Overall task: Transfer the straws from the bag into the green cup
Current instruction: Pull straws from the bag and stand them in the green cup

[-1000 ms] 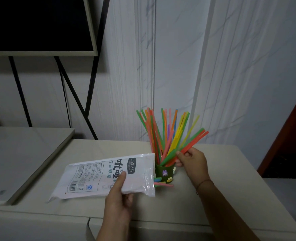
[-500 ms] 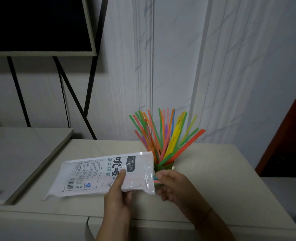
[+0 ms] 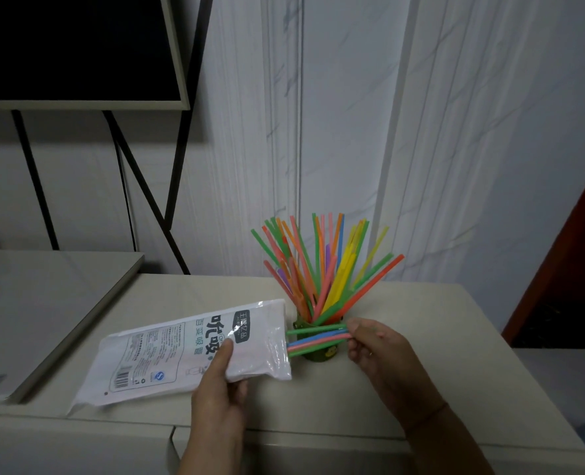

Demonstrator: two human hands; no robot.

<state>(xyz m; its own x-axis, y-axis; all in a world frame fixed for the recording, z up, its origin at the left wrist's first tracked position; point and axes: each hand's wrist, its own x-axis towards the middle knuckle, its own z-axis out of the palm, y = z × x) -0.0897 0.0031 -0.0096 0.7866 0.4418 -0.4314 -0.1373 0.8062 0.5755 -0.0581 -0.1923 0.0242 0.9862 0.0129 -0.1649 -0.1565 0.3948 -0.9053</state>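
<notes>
Pale beige surface (image 3: 421, 323), wall behind. Green cup (image 3: 318, 354) stands on it, upright. Grey slab (image 3: 44, 303) lies at left.

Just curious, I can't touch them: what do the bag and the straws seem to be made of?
The bag looks like thin glossy plastic film: it crinkles and catches light near its open end. The straws look like smooth, brightly coloured plastic tubes, thin and stiff, though coated paper cannot be ruled out.

Single head-worn view, looking forward and slightly down from close above the counter (image 3: 438, 337); both forearms enter from the lower edge, with the wall (image 3: 455, 132) filling the upper frame.
</notes>
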